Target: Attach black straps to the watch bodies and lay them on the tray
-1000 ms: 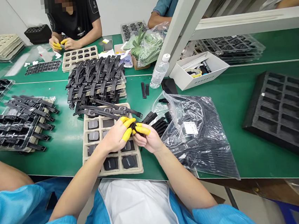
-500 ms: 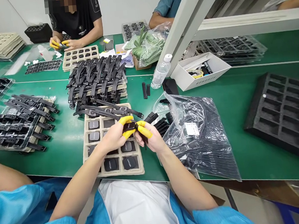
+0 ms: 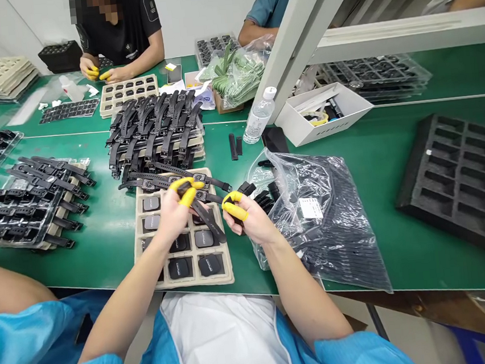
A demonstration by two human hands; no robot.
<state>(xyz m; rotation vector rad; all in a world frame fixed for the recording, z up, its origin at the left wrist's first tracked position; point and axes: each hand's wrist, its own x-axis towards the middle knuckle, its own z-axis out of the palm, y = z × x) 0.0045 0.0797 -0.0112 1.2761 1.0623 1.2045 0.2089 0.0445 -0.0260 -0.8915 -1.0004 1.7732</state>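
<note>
My left hand [image 3: 177, 206], with yellow finger cots, grips a black smartwatch whose dark strap [image 3: 210, 224] slants down to the right over the tray. To its right, my right hand [image 3: 245, 215], also in yellow cots, is pinched closed. A bit of something dark shows at its fingertips, too small to name. Below both hands lies a beige moulded tray [image 3: 228, 263]; square black watch bodies [image 3: 180, 267] sit in its pockets. Across the tray's far end lie watches with straps fitted [image 3: 169, 180].
Right of my hands lies a clear bag of black straps [image 3: 336, 219]. A water bottle [image 3: 260, 117], white box [image 3: 326, 114] and black foam tray [image 3: 461, 184] stand beyond. Strapped watches are stacked ahead [image 3: 155, 127] and left [image 3: 34, 202]. Co-workers sit across and at left.
My hands have moved apart from their meeting point. The left has gone left with the watch, its strap now hanging out; the right stays near the bag.
</note>
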